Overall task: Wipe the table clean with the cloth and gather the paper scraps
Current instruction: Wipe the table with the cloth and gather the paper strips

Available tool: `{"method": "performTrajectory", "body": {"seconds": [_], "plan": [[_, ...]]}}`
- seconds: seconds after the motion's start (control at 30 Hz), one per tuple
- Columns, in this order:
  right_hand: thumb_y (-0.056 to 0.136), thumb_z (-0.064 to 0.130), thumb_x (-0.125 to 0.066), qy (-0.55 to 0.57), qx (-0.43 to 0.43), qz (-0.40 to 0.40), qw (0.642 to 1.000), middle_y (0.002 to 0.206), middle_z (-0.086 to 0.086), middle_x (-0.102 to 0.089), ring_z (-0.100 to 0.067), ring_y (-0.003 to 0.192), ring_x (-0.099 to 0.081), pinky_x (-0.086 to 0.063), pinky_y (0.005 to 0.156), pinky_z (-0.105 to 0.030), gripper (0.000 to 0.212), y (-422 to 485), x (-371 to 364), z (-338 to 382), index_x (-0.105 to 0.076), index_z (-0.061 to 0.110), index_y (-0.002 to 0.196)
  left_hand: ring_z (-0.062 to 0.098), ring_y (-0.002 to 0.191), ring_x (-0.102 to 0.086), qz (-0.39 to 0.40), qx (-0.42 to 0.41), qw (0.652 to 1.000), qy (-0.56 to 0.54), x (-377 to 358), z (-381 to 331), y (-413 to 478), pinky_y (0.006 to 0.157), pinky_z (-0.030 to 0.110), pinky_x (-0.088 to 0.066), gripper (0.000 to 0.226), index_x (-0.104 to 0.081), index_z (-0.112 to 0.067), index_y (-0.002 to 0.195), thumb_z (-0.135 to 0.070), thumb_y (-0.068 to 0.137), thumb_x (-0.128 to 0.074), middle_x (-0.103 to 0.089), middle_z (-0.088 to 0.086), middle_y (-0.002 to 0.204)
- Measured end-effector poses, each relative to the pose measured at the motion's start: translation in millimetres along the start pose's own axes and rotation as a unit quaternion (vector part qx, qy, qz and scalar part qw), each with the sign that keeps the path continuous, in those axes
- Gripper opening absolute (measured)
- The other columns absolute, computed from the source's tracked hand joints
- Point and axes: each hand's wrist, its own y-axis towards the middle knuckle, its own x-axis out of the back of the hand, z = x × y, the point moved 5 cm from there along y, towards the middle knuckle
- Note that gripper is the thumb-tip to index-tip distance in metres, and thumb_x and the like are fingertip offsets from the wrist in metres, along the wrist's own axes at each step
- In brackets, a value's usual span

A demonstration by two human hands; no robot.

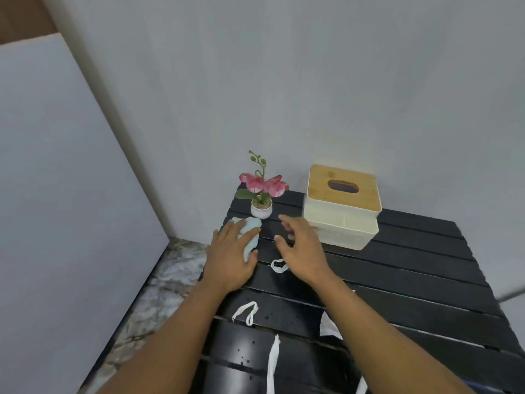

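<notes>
My left hand (231,257) lies on a light blue cloth (251,234) at the far left of the black slatted table (412,268), fingers wrapped over it. My right hand (301,245) hovers beside it with fingers spread, holding nothing. White paper scraps lie on the table: a curled one (279,265) just below my right hand, a looped strip (246,311) nearer me, a long strip (273,365) at the near edge, and a piece (329,327) partly hidden by my right forearm. Small water drops dot the near slats.
A small white pot with a pink orchid (262,194) stands at the table's far left corner, close to the cloth. A cream tissue box with a wooden lid (342,206) sits at the back. Walls border the table behind and left; stone floor (170,274) lies left.
</notes>
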Motion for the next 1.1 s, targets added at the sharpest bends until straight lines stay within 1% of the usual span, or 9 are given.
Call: {"method": "performTrajectory", "body": {"seconds": [0.13, 0.33, 0.47, 0.57, 0.67, 0.77, 0.97, 1.03, 1.1], "plan": [[0.083, 0.026, -0.066, 0.053, -0.065, -0.037, 0.996, 0.134, -0.006, -0.047, -0.017, 0.125, -0.043, -0.035, 0.102, -0.026, 0.061, 37.2, -30.1, 2.0, -0.042, 0.016, 0.138, 0.033, 0.133, -0.034, -0.020, 0.012, 1.000, -0.017, -7.2, 5.9, 0.7, 0.110, 0.047, -0.032, 0.052, -0.050, -0.026, 0.134, -0.037, 0.084, -0.049, -0.044, 0.010, 0.142], [0.076, 0.030, -0.073, 0.078, -0.107, -0.075, 0.988, 0.093, 0.001, -0.065, -0.018, 0.090, -0.063, -0.049, 0.074, -0.031, 0.019, 74.7, -43.6, 6.4, -0.060, 0.024, 0.087, 0.026, 0.132, -0.034, -0.057, 0.032, 0.995, -0.070, -9.1, 16.7, 11.4, 0.102, 0.040, -0.041, 0.046, -0.048, -0.023, 0.134, -0.024, 0.089, -0.052, -0.041, 0.005, 0.139], [0.072, 0.032, -0.077, 0.095, -0.100, -0.090, 0.986, 0.087, 0.007, -0.069, -0.002, 0.074, -0.061, -0.043, 0.060, -0.017, 0.025, 85.3, -20.6, 27.0, -0.066, 0.021, 0.092, 0.023, 0.129, -0.034, -0.051, 0.022, 0.994, -0.095, -6.2, 26.0, 45.7, 0.096, 0.043, -0.044, 0.045, -0.046, -0.020, 0.136, -0.021, 0.091, -0.051, -0.041, 0.007, 0.138], [0.070, 0.036, -0.079, 0.098, -0.056, -0.109, 0.988, 0.087, 0.010, -0.069, -0.005, 0.079, -0.064, -0.047, 0.068, -0.021, 0.030, 96.1, 13.6, 51.4, -0.068, 0.022, 0.094, 0.024, 0.138, -0.021, 0.007, 0.007, 0.999, -0.045, -17.0, 34.4, 91.0, 0.107, 0.043, -0.035, 0.048, -0.036, -0.022, 0.143, -0.032, 0.097, -0.042, -0.028, 0.006, 0.150], [0.072, 0.035, -0.078, 0.063, -0.022, -0.111, 0.992, 0.085, 0.011, -0.066, -0.002, 0.076, -0.061, -0.043, 0.064, -0.015, 0.030, 102.7, 51.4, 66.9, -0.069, 0.022, 0.096, 0.025, 0.142, -0.014, 0.064, -0.030, 0.997, -0.008, -27.6, 29.2, 129.7, 0.113, 0.040, -0.021, 0.050, -0.028, -0.023, 0.147, -0.036, 0.099, -0.037, -0.023, 0.007, 0.155], [0.073, 0.035, -0.078, 0.043, -0.022, -0.101, 0.994, 0.086, 0.009, -0.065, 0.001, 0.076, -0.058, -0.041, 0.062, -0.015, 0.031, 108.4, 76.3, 68.1, -0.069, 0.020, 0.099, 0.026, 0.142, -0.013, 0.111, -0.104, 0.988, 0.022, -33.8, 15.2, 133.3, 0.113, 0.039, -0.019, 0.050, -0.028, -0.023, 0.147, -0.033, 0.099, -0.038, -0.022, 0.007, 0.155], [0.072, 0.035, -0.079, 0.021, -0.030, -0.065, 0.997, 0.081, 0.015, -0.062, 0.000, 0.075, -0.059, -0.042, 0.063, -0.016, 0.027, 114.4, 78.2, 61.9, -0.067, 0.024, 0.092, 0.015, 0.144, -0.009, 0.169, -0.300, 0.938, -0.037, -26.8, -2.1, 77.1, 0.115, 0.028, -0.013, 0.048, -0.030, -0.028, 0.147, -0.032, 0.099, -0.038, -0.020, -0.004, 0.156], [0.071, 0.035, -0.080, 0.021, -0.028, -0.057, 0.998, 0.082, 0.014, -0.063, 0.000, 0.076, -0.059, -0.042, 0.063, -0.015, 0.031, 112.2, 76.1, 61.1, -0.069, 0.022, 0.097, 0.016, 0.144, -0.008, 0.140, -0.255, 0.956, -0.041, -27.0, 6.6, 87.0, 0.114, 0.030, -0.017, 0.048, -0.029, -0.030, 0.147, -0.031, 0.100, -0.038, -0.021, -0.004, 0.156], [0.071, 0.034, -0.080, 0.021, -0.023, -0.053, 0.998, 0.085, 0.012, -0.064, 0.000, 0.075, -0.058, -0.040, 0.061, -0.015, 0.034, 109.7, 75.1, 62.0, -0.070, 0.020, 0.100, 0.024, 0.143, -0.012, 0.081, -0.141, 0.986, -0.035, -30.9, 12.0, 110.2, 0.113, 0.037, -0.023, 0.048, -0.030, -0.026, 0.147, -0.030, 0.099, -0.039, -0.023, 0.004, 0.155]]}}
